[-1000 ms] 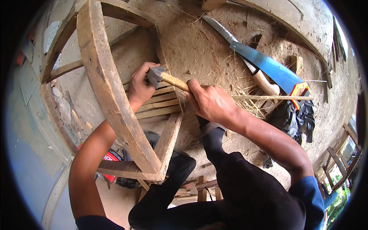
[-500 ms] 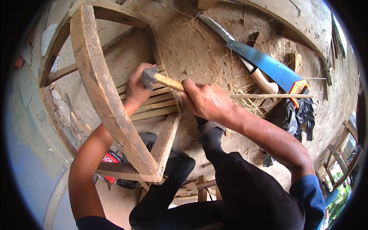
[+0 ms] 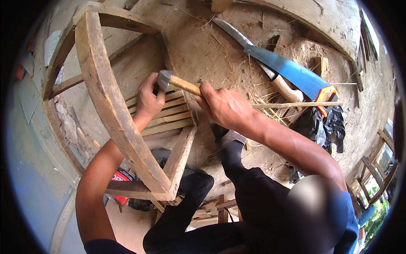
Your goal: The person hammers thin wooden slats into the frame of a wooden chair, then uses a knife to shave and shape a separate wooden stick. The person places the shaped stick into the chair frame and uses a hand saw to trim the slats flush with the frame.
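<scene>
My right hand (image 3: 228,108) is closed around the wooden handle of a hammer (image 3: 186,86). The hammer's dark metal head is beside the fingers of my left hand (image 3: 149,96). That hand reaches behind the curved beam of a wooden frame (image 3: 112,95), fingers curled at the far end of several pale slats (image 3: 169,119). Whatever its fingertips pinch is hidden. The slats lie side by side across the frame's lower part, joining a rail near my right hand. From behind my right wrist a thin stick (image 3: 300,104) extends rightward.
A blue-bladed handsaw (image 3: 292,70) with an orange handle lies across a machete (image 3: 237,34) on the dirt floor. Nearby are black plastic (image 3: 332,125), straw shavings and a wood block (image 3: 321,66). A curved wooden piece (image 3: 315,25) is at the far right. My legs are below.
The hammer head has risen slightly away from the slats and is sharper than before. My left hand stays by the slats. The whole view has shifted slightly.
</scene>
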The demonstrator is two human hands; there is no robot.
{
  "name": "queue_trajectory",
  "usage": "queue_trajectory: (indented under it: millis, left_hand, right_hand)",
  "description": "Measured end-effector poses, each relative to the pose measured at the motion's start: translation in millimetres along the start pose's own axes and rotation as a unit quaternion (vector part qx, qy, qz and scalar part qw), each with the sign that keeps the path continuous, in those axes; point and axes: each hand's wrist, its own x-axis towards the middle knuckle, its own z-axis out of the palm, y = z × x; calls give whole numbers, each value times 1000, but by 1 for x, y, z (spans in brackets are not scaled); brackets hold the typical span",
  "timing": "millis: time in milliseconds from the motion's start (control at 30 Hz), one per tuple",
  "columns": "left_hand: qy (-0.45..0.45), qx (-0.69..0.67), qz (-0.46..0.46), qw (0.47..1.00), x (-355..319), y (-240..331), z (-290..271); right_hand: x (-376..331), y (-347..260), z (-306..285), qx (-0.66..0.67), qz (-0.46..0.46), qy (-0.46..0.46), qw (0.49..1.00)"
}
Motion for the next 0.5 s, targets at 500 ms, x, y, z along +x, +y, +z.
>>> queue_trajectory:
  millis: [500]
  left_hand:
    - [-235, 89, -177, 951, -9, 68, -148]
  right_hand:
    - [-62, 2, 3, 133, 217, 99, 962]
